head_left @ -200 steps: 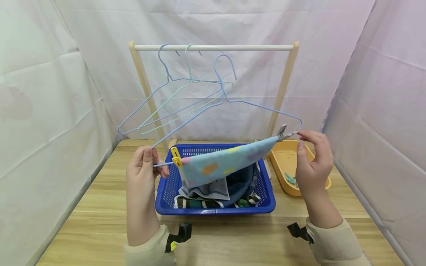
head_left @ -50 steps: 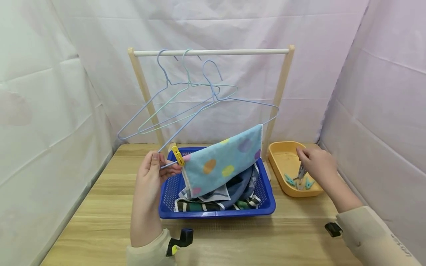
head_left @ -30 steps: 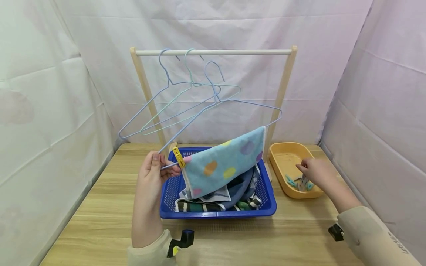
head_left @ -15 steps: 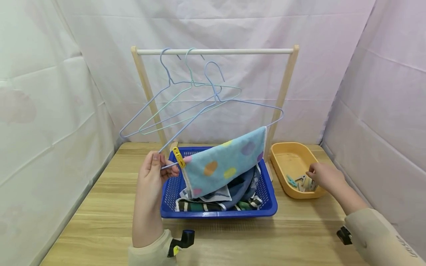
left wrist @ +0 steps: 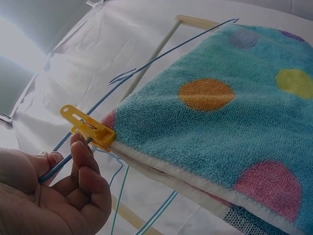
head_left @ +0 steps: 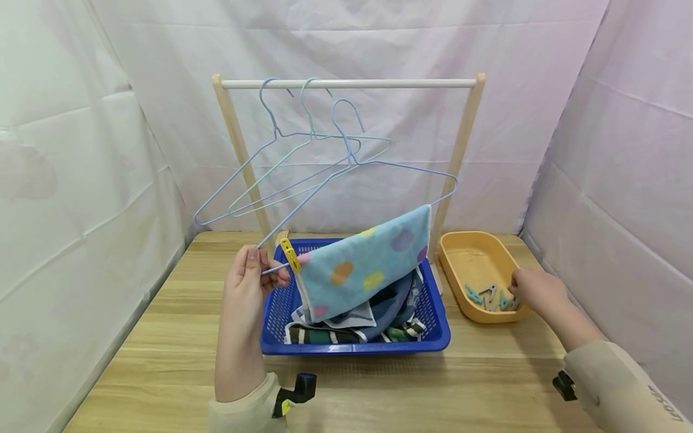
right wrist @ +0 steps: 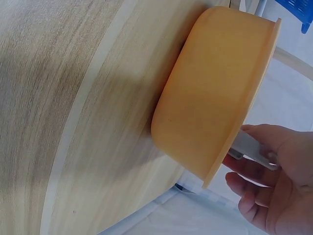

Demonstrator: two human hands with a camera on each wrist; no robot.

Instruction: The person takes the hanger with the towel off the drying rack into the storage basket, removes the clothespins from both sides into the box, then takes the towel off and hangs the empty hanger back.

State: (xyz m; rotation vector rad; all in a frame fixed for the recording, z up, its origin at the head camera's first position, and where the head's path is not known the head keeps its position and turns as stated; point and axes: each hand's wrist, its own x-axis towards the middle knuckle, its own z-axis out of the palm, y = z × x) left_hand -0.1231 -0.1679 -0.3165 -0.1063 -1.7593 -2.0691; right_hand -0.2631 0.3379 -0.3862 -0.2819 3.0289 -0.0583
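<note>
In the head view my left hand (head_left: 250,282) pinches the left corner of a blue wire hanger (head_left: 303,201), held tilted over the basket. A light blue spotted towel (head_left: 357,270) hangs folded over its lower bar. A yellow clothespin (head_left: 290,255) clips the towel's left end; its right end has no clip. The left wrist view shows my thumb and fingers round the wire, just below the yellow clip. My right hand (head_left: 541,293) is at the right rim of the yellow tray (head_left: 452,252). In the right wrist view it pinches a grey clothespin (right wrist: 249,147), partly hidden by the rim.
A blue basket (head_left: 354,349) with folded cloths stands below the towel. Behind it rises a rack with a white rail (head_left: 400,83), bearing a blue hanger (head_left: 233,170) and a green hanger (head_left: 281,161). Several teal and grey clothespins (head_left: 473,294) lie in the tray.
The grey clip seen earlier at the towel's right end is gone from there. My right hand went to the tray, then shifted right to its rim. The left hand stays almost still.
</note>
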